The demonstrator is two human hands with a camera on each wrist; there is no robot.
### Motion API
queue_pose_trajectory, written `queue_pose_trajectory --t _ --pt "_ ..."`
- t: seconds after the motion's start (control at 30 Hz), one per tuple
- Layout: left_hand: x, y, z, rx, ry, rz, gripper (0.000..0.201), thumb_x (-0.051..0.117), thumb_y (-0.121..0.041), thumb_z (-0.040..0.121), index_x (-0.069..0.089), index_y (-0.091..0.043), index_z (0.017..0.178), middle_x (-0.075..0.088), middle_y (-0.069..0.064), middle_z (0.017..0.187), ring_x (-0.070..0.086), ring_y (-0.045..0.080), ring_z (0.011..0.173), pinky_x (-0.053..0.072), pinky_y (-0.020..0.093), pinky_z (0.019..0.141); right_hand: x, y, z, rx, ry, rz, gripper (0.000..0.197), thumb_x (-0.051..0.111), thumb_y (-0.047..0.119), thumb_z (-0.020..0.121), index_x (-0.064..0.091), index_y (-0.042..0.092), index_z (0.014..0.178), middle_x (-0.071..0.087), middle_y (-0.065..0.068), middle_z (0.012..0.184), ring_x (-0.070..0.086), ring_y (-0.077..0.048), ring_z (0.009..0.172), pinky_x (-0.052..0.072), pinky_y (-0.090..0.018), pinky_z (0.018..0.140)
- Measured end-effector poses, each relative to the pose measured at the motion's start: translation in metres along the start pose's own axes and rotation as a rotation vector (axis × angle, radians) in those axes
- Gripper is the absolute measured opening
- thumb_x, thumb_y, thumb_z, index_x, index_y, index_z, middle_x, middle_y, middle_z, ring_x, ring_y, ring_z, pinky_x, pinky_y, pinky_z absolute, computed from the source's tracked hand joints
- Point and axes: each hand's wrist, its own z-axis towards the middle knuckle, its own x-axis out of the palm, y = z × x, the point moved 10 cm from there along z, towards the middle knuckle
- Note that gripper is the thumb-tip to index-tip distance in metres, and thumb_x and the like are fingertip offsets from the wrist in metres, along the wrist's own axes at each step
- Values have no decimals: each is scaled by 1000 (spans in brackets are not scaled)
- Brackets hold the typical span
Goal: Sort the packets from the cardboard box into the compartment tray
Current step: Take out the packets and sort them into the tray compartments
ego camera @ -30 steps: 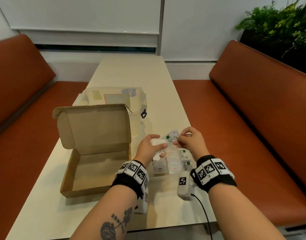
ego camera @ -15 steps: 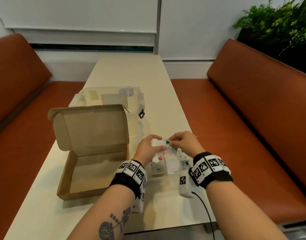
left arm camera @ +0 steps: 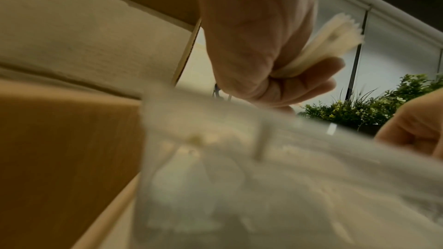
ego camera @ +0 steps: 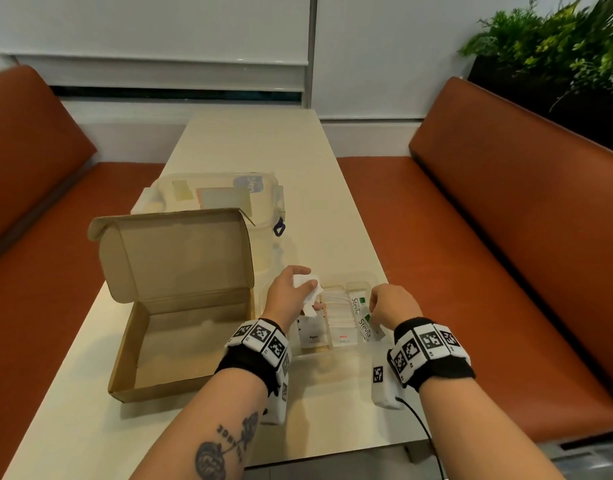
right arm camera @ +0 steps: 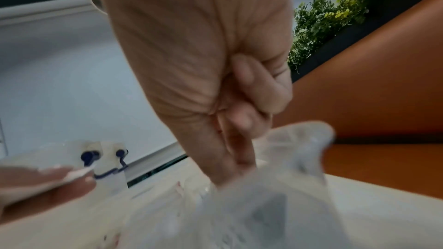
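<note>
On the desk (ego camera: 229, 427) nearest the person, the open cardboard box (ego camera: 180, 344) sits at left, its lid standing up. Just beside it at right lies the clear compartment tray (ego camera: 374, 277), holding Pepper, Salt and Stevia packets (ego camera: 362, 318) in rows. The left hand (ego camera: 289, 292) grips a bunch of white packets (left arm camera: 333, 43) above the tray's left side. The right hand (ego camera: 393, 303), fingers curled, pinches a Stevia packet in the tray's right compartment. Farther back stands a clear lidded plastic container (ego camera: 225, 192).
</note>
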Motion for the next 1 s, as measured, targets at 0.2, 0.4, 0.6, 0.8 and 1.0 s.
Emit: queue_pose_trajectory --t 0.2,0.4,0.6,0.8,1.0 --pt "4 2 -3 -18 22 -32 16 53 -11 95 54 -16 110 58 19 107 63 20 50 51 29 47 7 2 5 -36 1 -18 15 62 2 80 61 11 92 65 -7 101 62 -22 91 54 -30 82" --pt "11 6 -7 -69 82 -144 15 46 -7 98 50 -16 110 53 26 100 59 28 55 45 25 42 15 9 5 -117 -62 -169 25 57 4 83 65 17 104 58 -4 113 61 -23 96 51 -30 80" --pt "8 5 -10 -71 93 -201 16 42 -7 100 47 -12 115 50 27 98 58 30 56 47 26 43 12 10 5 -85 -143 -226 19 58 24 92 65 11 104 52 -7 124 64 -23 93 55 -33 78" --pt "6 6 -15 -69 106 -200 20 42 -8 100 48 -12 118 56 22 94 66 28 61 57 33 51 6 7 -5 -86 -223 -153 25 54 8 88 58 14 112 44 -8 124 58 -22 93 54 -34 80" --pt "9 5 -20 -68 132 -188 18 43 -8 100 50 -17 113 59 26 107 69 31 78 59 42 68 -25 37 -22 -219 -320 324 17 61 35 89 59 19 94 59 3 93 57 -11 80 49 -26 69"
